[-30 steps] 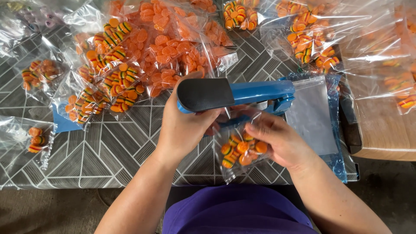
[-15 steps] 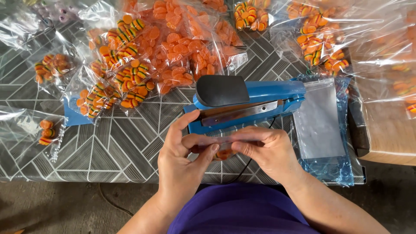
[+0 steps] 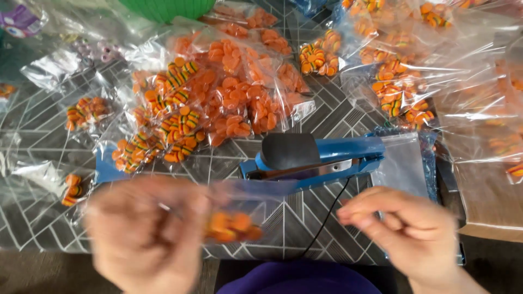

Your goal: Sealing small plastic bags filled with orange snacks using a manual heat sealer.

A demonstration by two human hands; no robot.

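Left hand (image 3: pixel 144 234) is motion-blurred, low at the worktop's near edge, fingers pinched on one side of a small clear bag of orange candies (image 3: pixel 231 218). Bag hangs just off the near edge, candies bunched at its bottom, clear top stretching up toward the sealer. Right hand (image 3: pixel 406 226) is off the bag, near the worktop's near right corner, fingers loosely curled with thumb against fingertips; can't tell if anything thin is pinched there.

Blue heat sealer (image 3: pixel 316 158) sits mid-worktop, a bit toward the near edge, black-padded arm down, black cord (image 3: pixel 327 218) running from it over the near edge. Stack of empty clear bags (image 3: pixel 406 163) lies just right of the sealer, touching it. Pile of sealed candy bags (image 3: pixel 218 103) covers the far-left half of the worktop (image 3: pixel 43 147), more bags toward the far right corner. Single small bag (image 3: pixel 73 188) sits apart by the left edge. Green bowl rim (image 3: pixel 166 8) at the far edge.
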